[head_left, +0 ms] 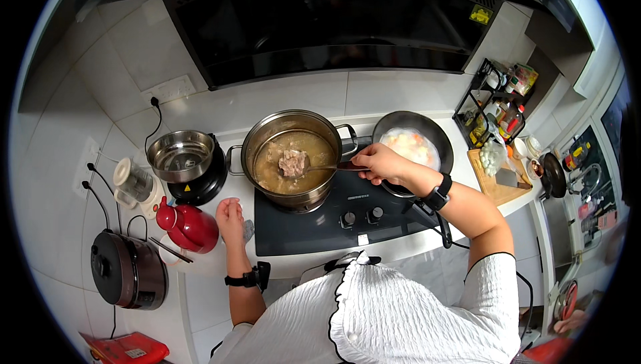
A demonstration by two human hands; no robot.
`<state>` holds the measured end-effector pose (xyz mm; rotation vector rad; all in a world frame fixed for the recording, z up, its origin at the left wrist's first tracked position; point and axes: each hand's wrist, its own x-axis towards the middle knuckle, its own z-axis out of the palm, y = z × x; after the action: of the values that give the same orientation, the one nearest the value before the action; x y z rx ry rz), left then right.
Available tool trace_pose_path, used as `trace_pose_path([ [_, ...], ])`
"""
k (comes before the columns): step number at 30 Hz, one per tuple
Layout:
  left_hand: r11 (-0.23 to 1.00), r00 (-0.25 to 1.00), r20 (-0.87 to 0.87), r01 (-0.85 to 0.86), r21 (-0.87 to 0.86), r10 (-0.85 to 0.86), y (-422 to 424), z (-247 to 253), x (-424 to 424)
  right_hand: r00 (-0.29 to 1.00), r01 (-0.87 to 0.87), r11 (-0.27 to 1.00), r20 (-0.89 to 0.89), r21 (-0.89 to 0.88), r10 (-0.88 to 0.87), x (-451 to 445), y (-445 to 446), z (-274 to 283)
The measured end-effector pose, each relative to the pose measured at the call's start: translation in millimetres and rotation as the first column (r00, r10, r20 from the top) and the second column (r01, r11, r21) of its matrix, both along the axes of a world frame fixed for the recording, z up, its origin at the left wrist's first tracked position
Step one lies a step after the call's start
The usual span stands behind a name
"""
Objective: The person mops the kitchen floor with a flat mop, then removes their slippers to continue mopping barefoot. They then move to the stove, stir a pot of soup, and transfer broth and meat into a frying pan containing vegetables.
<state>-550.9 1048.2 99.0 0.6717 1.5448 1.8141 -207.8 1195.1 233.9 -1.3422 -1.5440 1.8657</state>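
My right hand (378, 163) grips the dark handle of a ladle (320, 167) whose bowl, heaped with pieces of meat (292, 163), is over the broth in a large steel stockpot (290, 196). Cloudy broth (320, 146) with more bits of meat fills the lower part of the pot. Beside the stockpot, a dark wok (441, 136) holds a pale, bubbling liquid (410, 146) with orange and yellow pieces. My left hand (230, 217) rests near the counter's edge, fingers loosely curled, between a red thermos jug (193, 228) and the gas hob (300, 234); it appears to hold nothing.
A steel pan (180, 156) sits on a black electric base at the left, near a blender (132, 183) and a dark rice cooker (129, 270). The wok's handle (444, 231) juts over the front edge. At right are a cutting board (493, 183) with a cleaver and a bottle rack (470, 113).
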Motion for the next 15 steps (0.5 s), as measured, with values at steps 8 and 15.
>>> trace_pose_path([
  [8,0.999,0.998,-0.065,0.016,0.028,-0.014,38.3,2.4,-34.7,0.998,0.013,1.0,0.061,-0.015,-0.012,0.7,20.1,-26.7],
  [15,0.996,0.978,-0.192,-0.087,0.006,0.086,76.5,-19.7,-63.3,0.99,0.089,0.992,-0.099,-0.092,-0.098,1.5,20.7,-17.4],
])
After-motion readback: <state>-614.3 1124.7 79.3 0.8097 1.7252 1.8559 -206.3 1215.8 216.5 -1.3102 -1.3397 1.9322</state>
